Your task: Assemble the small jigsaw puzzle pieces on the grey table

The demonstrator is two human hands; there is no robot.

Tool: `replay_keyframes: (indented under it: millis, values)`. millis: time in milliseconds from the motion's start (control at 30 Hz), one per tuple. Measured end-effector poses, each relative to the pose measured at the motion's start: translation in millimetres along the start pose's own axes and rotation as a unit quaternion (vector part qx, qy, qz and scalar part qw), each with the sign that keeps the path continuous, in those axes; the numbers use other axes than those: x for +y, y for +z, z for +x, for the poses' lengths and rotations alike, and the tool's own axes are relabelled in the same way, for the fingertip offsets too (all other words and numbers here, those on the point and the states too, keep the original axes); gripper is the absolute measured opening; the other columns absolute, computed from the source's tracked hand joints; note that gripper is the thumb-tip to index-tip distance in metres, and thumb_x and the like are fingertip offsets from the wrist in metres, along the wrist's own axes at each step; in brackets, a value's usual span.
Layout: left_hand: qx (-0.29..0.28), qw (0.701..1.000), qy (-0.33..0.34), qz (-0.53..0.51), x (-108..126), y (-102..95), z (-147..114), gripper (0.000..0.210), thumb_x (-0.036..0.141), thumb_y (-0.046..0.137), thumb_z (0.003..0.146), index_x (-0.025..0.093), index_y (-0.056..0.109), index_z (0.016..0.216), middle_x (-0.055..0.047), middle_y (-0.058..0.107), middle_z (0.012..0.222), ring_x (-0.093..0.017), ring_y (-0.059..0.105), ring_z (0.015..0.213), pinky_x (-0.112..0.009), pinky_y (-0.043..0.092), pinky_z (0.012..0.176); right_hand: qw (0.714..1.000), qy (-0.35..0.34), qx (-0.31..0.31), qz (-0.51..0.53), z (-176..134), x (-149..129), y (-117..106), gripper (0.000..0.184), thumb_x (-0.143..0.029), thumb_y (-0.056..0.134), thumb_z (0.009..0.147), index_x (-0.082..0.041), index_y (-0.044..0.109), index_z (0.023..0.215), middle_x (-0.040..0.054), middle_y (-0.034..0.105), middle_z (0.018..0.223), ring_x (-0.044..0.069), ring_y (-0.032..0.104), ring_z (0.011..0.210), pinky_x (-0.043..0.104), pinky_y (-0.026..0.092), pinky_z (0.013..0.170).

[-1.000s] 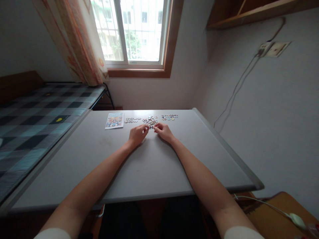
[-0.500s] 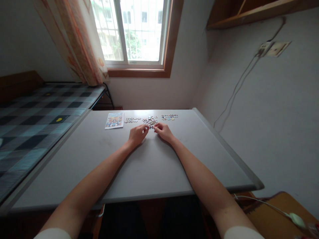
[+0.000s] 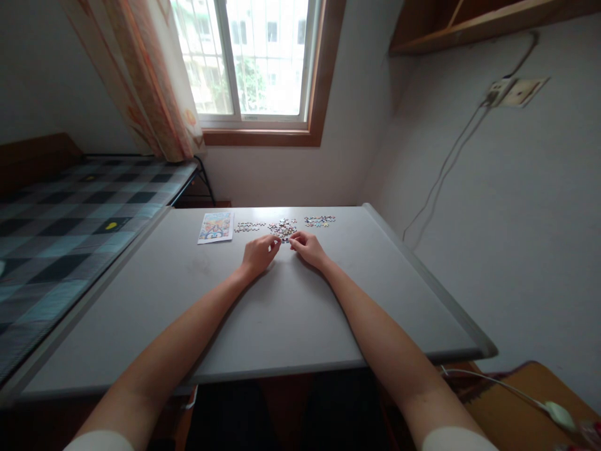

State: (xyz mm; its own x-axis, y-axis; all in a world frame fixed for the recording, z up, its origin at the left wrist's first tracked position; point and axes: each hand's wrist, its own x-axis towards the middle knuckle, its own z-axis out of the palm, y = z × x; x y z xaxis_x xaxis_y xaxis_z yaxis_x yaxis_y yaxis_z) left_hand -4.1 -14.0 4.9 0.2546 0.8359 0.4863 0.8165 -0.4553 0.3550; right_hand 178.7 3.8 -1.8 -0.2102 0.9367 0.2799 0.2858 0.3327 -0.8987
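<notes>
Small colourful jigsaw puzzle pieces (image 3: 282,228) lie in a loose pile near the far side of the table. My left hand (image 3: 260,254) rests at the pile's near left edge, thumb and forefinger pinched together. Facing it from the right, my right hand (image 3: 307,248) is pinched too, its fingertips by the nearest pieces. Whatever either pinch holds is too small and too covered to make out. Left of the pile are rows of pieces (image 3: 250,227), and beside them a printed picture sheet (image 3: 216,228). Another group of pieces (image 3: 320,221) lies to the right.
The grey-white table (image 3: 282,326) has raised edging along its sides. A bed with a checked cover (image 3: 94,207) stands on the left. Behind are a curtain (image 3: 154,81) and a window (image 3: 267,62). A cable (image 3: 436,178) hangs down the right wall, and a brown stool (image 3: 521,401) stands low right.
</notes>
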Motion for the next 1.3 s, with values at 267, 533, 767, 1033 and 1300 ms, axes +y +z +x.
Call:
replay_keyframes:
  millis: [267,533,767,1033,1300]
  values:
    - [0.005,1.0,0.006,0.0,0.0,0.3,-0.1,0.023,0.034,0.046,0.089,0.025,0.067,0.09,0.002,0.069,0.077,-0.011,0.057,0.06,-0.023,0.036,0.058,1.0,0.0,0.0,0.001,-0.9,-1.6,0.2,0.02,-0.034,0.058,0.077,-0.015,0.06,0.081,0.0027,0.064,0.065,0.014,0.059,0.061,0.026,0.046,0.062]
    - [0.005,1.0,0.005,-0.001,-2.3,2.0,-0.1,0.025,0.035,0.045,0.09,0.024,0.067,0.091,0.001,0.069,0.079,-0.012,0.058,0.061,-0.023,0.037,0.059,1.0,-0.004,-0.002,-0.011,0.7,3.2,0.5,0.021,-0.035,0.056,0.079,-0.016,0.061,0.083,0.0018,0.064,0.065,0.013,0.059,0.061,0.025,0.046,0.063]
    - [0.004,1.0,0.001,-0.001,-3.4,3.6,-0.5,0.025,0.036,0.045,0.09,0.024,0.067,0.092,0.0,0.07,0.081,-0.012,0.059,0.063,-0.023,0.038,0.06,0.999,-0.015,-0.001,-0.044,0.8,3.1,1.0,0.022,-0.036,0.053,0.08,-0.016,0.06,0.073,0.0014,0.063,0.065,0.012,0.055,0.06,0.025,0.043,0.062]
    - [-0.004,1.0,0.015,-0.008,-2.0,2.5,-0.1,0.029,0.04,0.043,0.092,0.024,0.067,0.093,0.0,0.07,0.081,-0.012,0.06,0.064,-0.023,0.038,0.06,0.999,-0.019,-0.001,-0.044,1.1,2.0,0.9,0.027,-0.037,0.047,0.082,-0.017,0.056,0.067,0.0004,0.06,0.061,0.012,0.052,0.058,0.024,0.041,0.061]
    - [-0.022,1.0,0.017,-0.004,-0.6,0.9,-0.5,0.031,0.039,0.039,0.093,0.023,0.067,0.092,-0.001,0.069,0.078,-0.013,0.059,0.066,-0.023,0.038,0.061,0.997,-0.03,-0.009,-0.066,0.7,-0.6,0.3,0.034,-0.04,0.044,0.084,-0.018,0.053,0.06,0.0001,0.058,0.058,0.012,0.051,0.058,0.024,0.04,0.062]
